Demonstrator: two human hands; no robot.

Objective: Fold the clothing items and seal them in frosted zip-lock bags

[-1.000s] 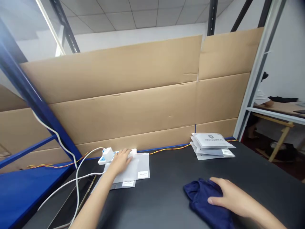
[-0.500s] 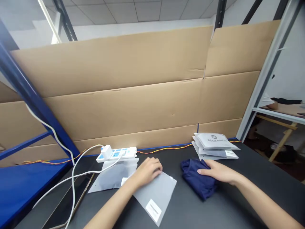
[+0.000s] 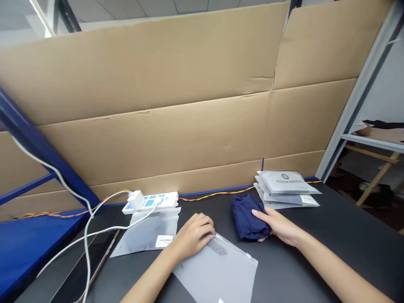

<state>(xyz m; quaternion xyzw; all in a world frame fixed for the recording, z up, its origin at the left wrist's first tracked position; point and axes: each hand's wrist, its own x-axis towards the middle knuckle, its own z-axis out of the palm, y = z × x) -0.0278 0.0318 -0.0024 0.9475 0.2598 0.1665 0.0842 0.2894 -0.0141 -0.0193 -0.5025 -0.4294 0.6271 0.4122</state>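
My left hand has its fingers curled over the zip edge of a frosted plastic zip bag. The bag lies flat, with small printed text near the zip and a white label partly cut off at the bottom of the view. My right hand grips a folded navy-blue cloth item by its right side, thumb on top and fingertips underneath. The cloth is just beyond the bag, apart from it. What kind of garment it is I cannot tell.
At the back right lies a stack of frosted bags marked ROCKBROS. Another labelled bag rests by a white power strip with a plugged-in charger. White cables cross a dark flat panel at left. A cardboard wall stands behind.
The view has tilted down. My right hand has moved the navy cloth left and back, bunching it. The bag under my left hand has turned, and its zip edge now shows more.
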